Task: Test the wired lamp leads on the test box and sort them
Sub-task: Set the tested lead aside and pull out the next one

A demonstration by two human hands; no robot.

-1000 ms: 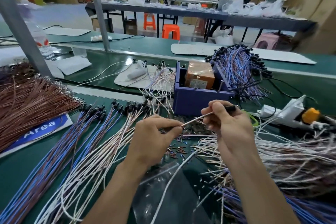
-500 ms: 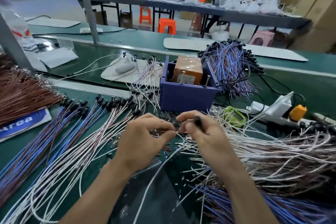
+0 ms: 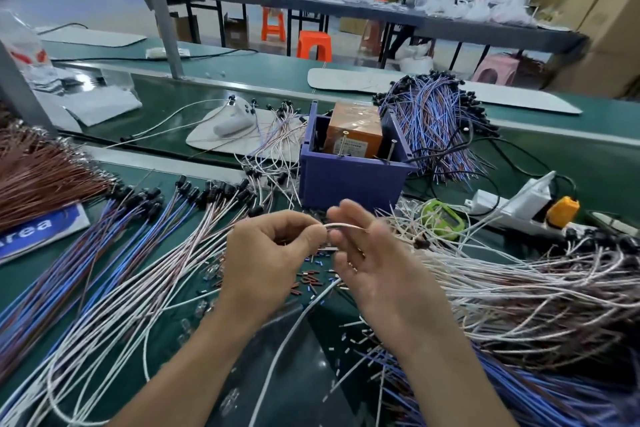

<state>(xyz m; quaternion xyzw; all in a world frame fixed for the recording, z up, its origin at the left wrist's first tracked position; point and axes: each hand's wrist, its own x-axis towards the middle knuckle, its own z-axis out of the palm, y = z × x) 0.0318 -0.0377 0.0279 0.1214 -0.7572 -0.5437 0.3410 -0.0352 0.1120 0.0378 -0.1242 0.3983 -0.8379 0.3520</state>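
A thin white lead (image 3: 346, 226) was held low over the green bench (image 3: 554, 163), just in front of the purple test box (image 3: 346, 180). It was pinched between the curled thumb and forefinger of the left hand (image 3: 273, 253). From there it was carried across the fingers of the right hand (image 3: 377, 274). Those fingers were seen raised and loosely spread, but blurred, so it could not be told whether the lead was gripped there. An orange unit (image 3: 356, 130) was seated inside the box. Small cut sleeve pieces (image 3: 308, 279) were scattered on the bench under the hands. White leads (image 3: 138, 288) were fanned out to the left, with blue and brown leads (image 3: 69, 274) beside them. A tangled heap of leads (image 3: 519, 288) was piled to the right, near a white power strip (image 3: 509, 204).
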